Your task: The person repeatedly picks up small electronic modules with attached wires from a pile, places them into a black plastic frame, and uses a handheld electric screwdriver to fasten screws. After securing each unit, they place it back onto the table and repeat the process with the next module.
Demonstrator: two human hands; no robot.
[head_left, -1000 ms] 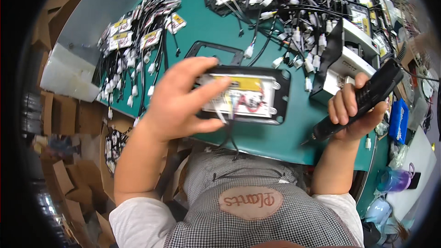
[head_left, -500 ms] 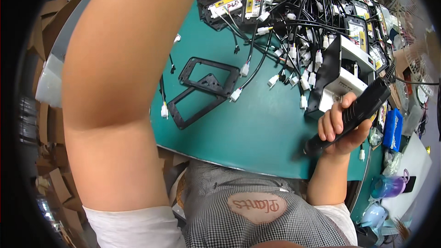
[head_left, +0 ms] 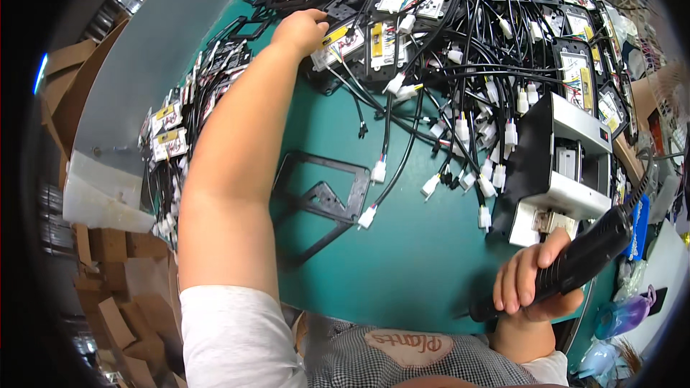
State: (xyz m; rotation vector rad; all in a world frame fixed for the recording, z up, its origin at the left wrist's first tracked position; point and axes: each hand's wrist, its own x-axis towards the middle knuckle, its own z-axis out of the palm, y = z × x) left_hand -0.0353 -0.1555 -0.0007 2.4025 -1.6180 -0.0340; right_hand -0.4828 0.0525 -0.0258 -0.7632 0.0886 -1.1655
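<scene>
My right hand (head_left: 535, 280) wraps round a black electric screwdriver (head_left: 582, 255), held above the near right of the table with its tip toward the lower left. My left arm reaches to the far side, where my left hand (head_left: 298, 32) has its fingers curled at the edge of the pile of black parts. What those fingers grip is hidden. Right beside them lies a wired module (head_left: 341, 47) with a white and yellow label. On the green mat nearer me, two black rectangular frames (head_left: 359, 190) overlap, one partly behind my forearm.
A heap of wired modules (head_left: 575, 72) with white connectors (head_left: 462, 129) covers the far right. More modules (head_left: 169, 144) lie in a stack at left. A white and black device (head_left: 582, 194) stands at right, near a blue tray (head_left: 638, 223) and a purple-blue bottle (head_left: 622, 314).
My left arm has swung away from close to the view to the far pile, bringing the left hand into sight. The view has shifted; my right hand still holds the screwdriver.
</scene>
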